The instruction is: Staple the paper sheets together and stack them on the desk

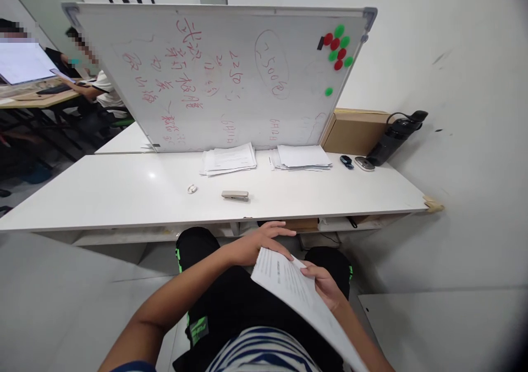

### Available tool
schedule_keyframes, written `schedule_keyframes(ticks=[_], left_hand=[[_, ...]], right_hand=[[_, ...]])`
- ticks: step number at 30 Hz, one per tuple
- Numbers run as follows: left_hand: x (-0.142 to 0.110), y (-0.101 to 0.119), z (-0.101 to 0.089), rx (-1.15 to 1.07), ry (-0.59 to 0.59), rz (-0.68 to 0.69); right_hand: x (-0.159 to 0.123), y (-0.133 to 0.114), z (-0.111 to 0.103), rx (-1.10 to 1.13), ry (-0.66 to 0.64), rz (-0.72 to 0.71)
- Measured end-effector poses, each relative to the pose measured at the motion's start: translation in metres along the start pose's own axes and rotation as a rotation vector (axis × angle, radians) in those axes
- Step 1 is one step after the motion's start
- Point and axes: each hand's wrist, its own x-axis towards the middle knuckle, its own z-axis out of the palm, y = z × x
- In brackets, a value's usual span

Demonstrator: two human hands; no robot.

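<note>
Above my lap, a sheaf of printed papers (292,292) is tilted, its lower end running toward the bottom of the view. My right hand (325,287) grips its right edge, thumb on the printed face and the other fingers mostly hidden behind. At the far edge of the papers lies my left hand (264,243), palm down, its fingers stretched out and apart, touching the sheets. Beyond my hands, a beige stapler (235,195) rests on the white desk (144,196). Two paper stacks, a left one (230,159) and a right one (303,156), lie farther back.
A whiteboard (231,81) with red writing and round magnets stands along the desk's back. To the right are a cardboard box (355,133), a black bottle (396,135), a mouse (364,164) and a small dark object (346,161). A person (103,86) sits at far left.
</note>
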Motion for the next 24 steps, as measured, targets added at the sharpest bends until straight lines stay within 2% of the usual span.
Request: schedule_keyframes(ticks=[3,6,8,10,13,15,19,21,24], left_hand=[[0.006,0.006,-0.001,0.008,-0.025,0.003],[0.004,0.008,-0.011,0.034,-0.052,0.009],[-0.004,0.003,-0.022,0.078,0.029,-0.031],[-0.016,-0.006,-0.037,0.143,0.201,-0.122],[-0.030,-0.027,-0.066,0.279,0.491,-0.264],[-0.029,-0.046,-0.086,0.401,0.601,-0.377],[-0.007,-0.089,-0.117,0.523,0.587,-0.559],[0.006,-0.109,-0.122,0.535,0.597,-0.652],[0.014,-0.131,-0.121,0.488,0.603,-0.790]], right_hand=[[-0.012,-0.008,-0.002,-0.094,0.010,-0.005],[-0.022,-0.018,-0.011,-0.184,0.087,-0.031],[-0.025,-0.025,-0.018,-0.199,0.165,-0.071],[-0.025,-0.032,-0.024,-0.185,0.269,-0.139],[-0.017,-0.037,-0.027,-0.148,0.437,-0.303],[-0.005,-0.036,-0.025,-0.135,0.535,-0.407],[0.026,-0.029,-0.015,-0.187,0.670,-0.484],[0.040,-0.024,-0.012,-0.238,0.712,-0.474],[0.049,-0.021,-0.012,-0.380,0.758,-0.461]])
